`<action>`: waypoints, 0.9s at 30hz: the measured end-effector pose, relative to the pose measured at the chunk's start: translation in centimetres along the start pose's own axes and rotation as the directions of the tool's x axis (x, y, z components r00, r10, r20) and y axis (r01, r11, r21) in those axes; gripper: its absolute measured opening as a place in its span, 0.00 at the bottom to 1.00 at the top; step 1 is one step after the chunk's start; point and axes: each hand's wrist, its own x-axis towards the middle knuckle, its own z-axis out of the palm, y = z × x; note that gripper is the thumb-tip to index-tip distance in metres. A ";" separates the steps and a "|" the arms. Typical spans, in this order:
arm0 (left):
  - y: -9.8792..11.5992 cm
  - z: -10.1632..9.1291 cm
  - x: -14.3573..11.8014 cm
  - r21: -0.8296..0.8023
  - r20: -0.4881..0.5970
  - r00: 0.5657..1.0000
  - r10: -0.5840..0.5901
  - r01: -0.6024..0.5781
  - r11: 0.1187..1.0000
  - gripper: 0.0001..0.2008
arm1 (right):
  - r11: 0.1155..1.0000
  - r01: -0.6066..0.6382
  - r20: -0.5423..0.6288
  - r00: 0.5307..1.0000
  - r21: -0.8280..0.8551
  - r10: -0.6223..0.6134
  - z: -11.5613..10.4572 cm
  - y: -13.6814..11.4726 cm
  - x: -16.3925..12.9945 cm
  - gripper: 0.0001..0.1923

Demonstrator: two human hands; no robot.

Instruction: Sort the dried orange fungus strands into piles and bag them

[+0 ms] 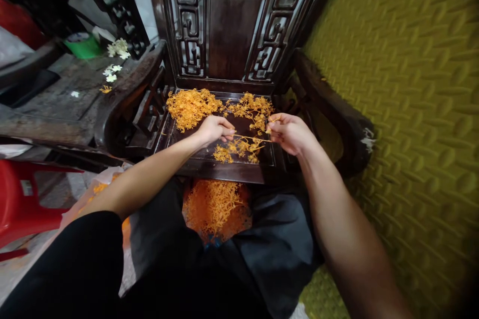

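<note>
A heap of orange strands [215, 207] rests in the seated person's dark lap, close for gathering. Beyond it, the left hand [215, 128] and right hand [288, 132], slightly apart, pinch opposite ends of one thin orange strand [251, 138] above a carved wooden chair's seat [224, 167], where more orange clumps [192, 106] lie. The fingertips are hard to make out.

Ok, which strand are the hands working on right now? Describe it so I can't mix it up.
Start at the dark carved wooden chair and drop to its seat, strewn with orange strands. The one you want is the thin strand pinched between the left hand and right hand. Unlike the tangled heap behind, it is single and pulled straight.
</note>
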 end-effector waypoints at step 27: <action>-0.5 -2.4 0.3 0.662 0.059 0.981 0.185 -0.177 0.728 0.10 | 0.212 0.028 -0.007 0.987 -0.977 -0.159 1.2 -1.6 -2.7 0.14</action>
